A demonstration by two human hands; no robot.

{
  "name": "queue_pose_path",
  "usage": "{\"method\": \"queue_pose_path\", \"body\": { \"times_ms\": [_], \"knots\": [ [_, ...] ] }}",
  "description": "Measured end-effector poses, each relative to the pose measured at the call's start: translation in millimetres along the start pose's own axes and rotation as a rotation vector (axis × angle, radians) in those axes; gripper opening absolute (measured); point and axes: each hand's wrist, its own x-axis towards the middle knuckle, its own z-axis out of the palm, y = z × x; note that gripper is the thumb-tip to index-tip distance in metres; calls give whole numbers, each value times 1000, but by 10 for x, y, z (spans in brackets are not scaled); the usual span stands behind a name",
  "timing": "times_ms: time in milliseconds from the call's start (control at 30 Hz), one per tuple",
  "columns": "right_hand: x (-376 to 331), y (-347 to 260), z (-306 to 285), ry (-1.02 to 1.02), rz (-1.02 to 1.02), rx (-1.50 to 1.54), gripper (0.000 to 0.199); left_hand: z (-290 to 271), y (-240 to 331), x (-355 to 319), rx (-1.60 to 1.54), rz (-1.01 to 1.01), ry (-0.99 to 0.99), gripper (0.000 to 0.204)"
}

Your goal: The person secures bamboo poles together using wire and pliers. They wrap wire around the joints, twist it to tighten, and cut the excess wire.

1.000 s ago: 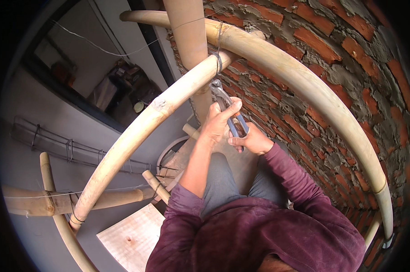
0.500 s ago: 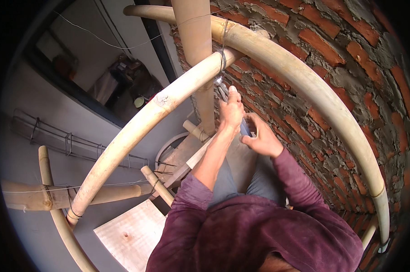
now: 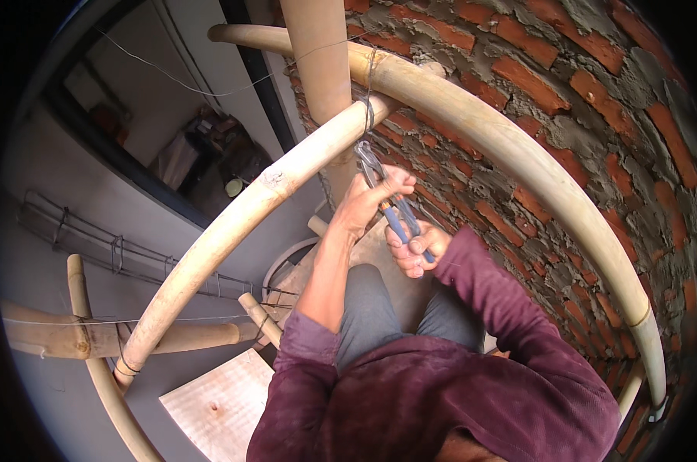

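Note:
A pair of pliers with blue handles (image 3: pixel 398 223) points up and away from me, its metal jaws right at the twisted binding wire (image 3: pixel 369 115) under a bamboo joint. My left hand (image 3: pixel 361 202) is closed round the upper part of the pliers, near the jaws. Lower down, my right hand (image 3: pixel 419 250) grips the handle ends, its fingers curled in. The wire wraps a bamboo pole (image 3: pixel 271 181) from the lower left where it meets a long curved bamboo pole (image 3: pixel 510 135). Whether the jaws pinch the wire cannot be made out.
A thick upright bamboo post (image 3: pixel 315 61) stands behind the joint. A rough brick wall (image 3: pixel 537 85) runs along the right. Lower left are a crossing bamboo pole (image 3: pixel 48 331), a wooden board (image 3: pixel 221 404) and a steel rebar cage (image 3: pixel 117 254). A loose thin wire (image 3: pixel 202 91) hangs across the upper left.
My right hand has gone from loosely bent beside the left to gripping the handle ends. My left hand has moved down and left, and more of the pliers shows. The view has shifted slightly.

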Motion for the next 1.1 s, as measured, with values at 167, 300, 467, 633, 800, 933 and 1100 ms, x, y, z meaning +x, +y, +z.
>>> {"method": "queue_pose_path", "body": {
  "times_ms": [167,300,467,633,800,933,1100],
  "knots": [
    [23,2,-463,-31,-66,-325,47,301,-247,275,-522,-112,287,32],
    [-113,-61,2,630,-201,-1143,58,298,-479,456,20,-149,849,35],
    [100,162,-80,1064,-207,-1654,46,435,-323,394,135,-64,821,41],
    [-72,120,-294,-58,51,18,35,216,-102,-108,13,44,427,39],
    [248,368,-707,-132,-139,-43,50,247,-202,5,-143,-189,352,30],
    [151,299,-148,629,-425,-994,51,334,-398,111,92,-80,669,44],
    [33,194,-210,360,-182,-559,47,376,-309,-71,310,121,610,50]
  ]
}}
